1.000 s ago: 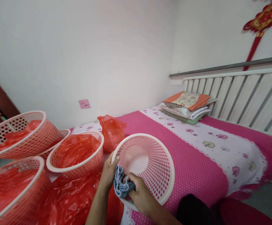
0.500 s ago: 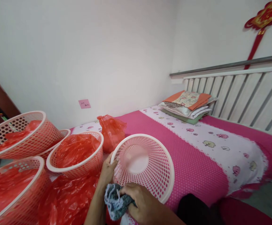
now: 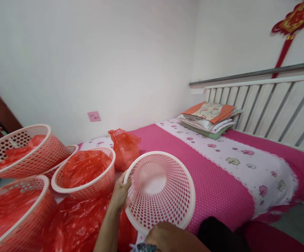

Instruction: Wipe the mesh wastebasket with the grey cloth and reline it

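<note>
My left hand [image 3: 120, 191] grips the left rim of a pale pink plastic basket [image 3: 171, 182] with a mesh wall and a solid round base. The basket is tilted, its mouth facing me, and nothing lies inside it. At the bottom edge, my right hand [image 3: 164, 235] is in front of the basket's near rim. A sliver of blue-grey knitted cloth [image 3: 146, 247] shows under that hand; most of the cloth and the fingers fall outside the view.
Several pink baskets stand at left; one basket [image 3: 110, 178] holds red plastic bags. Loose red plastic [image 3: 80, 224] lies in front, and a tied red bag [image 3: 125, 148] sits behind. Folded bedding [image 3: 209, 117] rests at the bed's far end, by white railings [image 3: 267, 108].
My right hand has moved down and slightly right with the knitted cloth, away from the basket's mouth, so the cloth is mostly out of view. My left hand and the basket have barely moved.
</note>
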A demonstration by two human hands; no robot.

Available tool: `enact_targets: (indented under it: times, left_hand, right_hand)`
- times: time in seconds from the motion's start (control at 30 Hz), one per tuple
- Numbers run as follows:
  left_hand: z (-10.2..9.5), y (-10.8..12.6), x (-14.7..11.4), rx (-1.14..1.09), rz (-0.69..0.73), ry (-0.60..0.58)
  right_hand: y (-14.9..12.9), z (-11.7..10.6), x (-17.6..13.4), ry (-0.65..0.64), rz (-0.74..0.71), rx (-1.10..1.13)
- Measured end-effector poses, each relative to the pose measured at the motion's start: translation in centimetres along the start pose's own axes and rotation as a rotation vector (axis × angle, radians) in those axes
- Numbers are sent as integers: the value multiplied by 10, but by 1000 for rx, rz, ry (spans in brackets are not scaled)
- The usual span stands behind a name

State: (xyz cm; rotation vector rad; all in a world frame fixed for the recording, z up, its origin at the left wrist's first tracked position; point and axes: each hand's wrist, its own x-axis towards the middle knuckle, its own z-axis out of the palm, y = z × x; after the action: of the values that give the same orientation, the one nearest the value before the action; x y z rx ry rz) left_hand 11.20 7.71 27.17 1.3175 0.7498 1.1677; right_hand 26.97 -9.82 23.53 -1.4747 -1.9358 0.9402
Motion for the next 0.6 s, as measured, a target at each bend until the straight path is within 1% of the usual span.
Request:
enact_targets:
  times: [0.07, 0.13, 0.2, 0.23, 0.27, 0.3, 0.37, 0.43, 0.5, 0.53, 0.6]
  left_hand:
    - [-1, 0, 0, -10, 3, 0]
    - [-1, 0, 0, -13, 2, 2]
    - [-3, -1, 0, -10, -5, -3]
    - [-3, -1, 1, -6, -7, -9]
    - [-4, -1, 1, -5, -8, -16]
    - [-4, -1, 1, -4, -9, -25]
    - [-4, 0, 1, -6, -5, -37]
    - [-3, 4, 0, -2, 5, -38]
    - [-1, 9, -1, 14, 9, -30]
    - [0, 12, -2, 22, 3, -22]
    - [0, 16, -4, 34, -18, -18]
  right_hand:
    - [5, 2, -7, 8, 40, -19]
    - [10, 3, -16, 65, 84, -56]
    - [11, -3, -26, 103, 139, -64]
    - [10, -10, -30, 100, 163, -38]
    - [8, -18, -32, 76, 174, 16]
    - [6, -29, -33, 77, 184, 95]
    - [2, -56, -33, 146, 133, 312]
    - [2, -84, -31, 424, 114, 520]
    - [7, -107, -29, 681, 149, 695]
    - [11, -115, -28, 783, 168, 767]
    - [22, -123, -26, 938, 194, 865]
